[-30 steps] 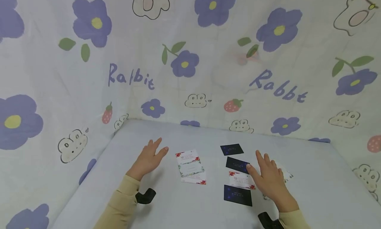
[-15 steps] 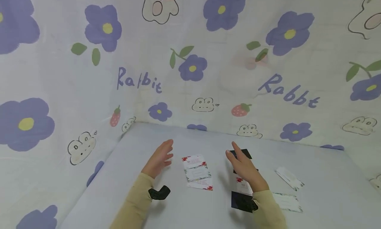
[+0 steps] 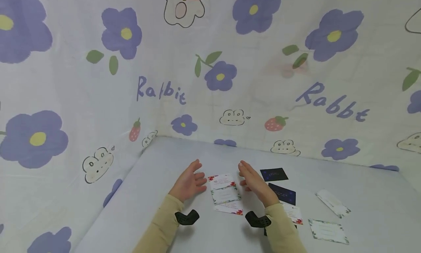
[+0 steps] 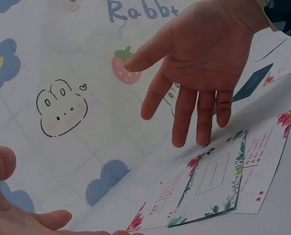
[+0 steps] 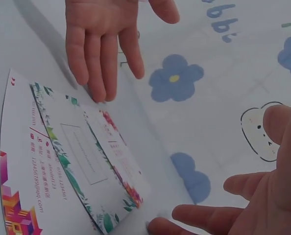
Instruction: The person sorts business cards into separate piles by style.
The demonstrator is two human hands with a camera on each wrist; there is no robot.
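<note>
Three overlapping cards lie between the hands in the head view: a white card with red flowers, a green-leaf-bordered card across the middle, and another red-flowered card at the near end. My left hand is left of them, palm turned inward, fingers relaxed and holding nothing. On the other side is my right hand, its palm facing the left one and its fingers extended, also holding nothing. In the left wrist view the green-leaf card overlaps both red-flowered cards, below the right hand's fingertips.
Right of my right hand lie two dark blue cards and a partly hidden red-flowered card. Two green-leaf cards are farther right. The white table meets a flower-printed cloth at the back.
My right hand has moved left from over the dark cards to beside the overlapping cards. My left hand has turned its palm inward and come nearer them. The head view has shifted slightly.
</note>
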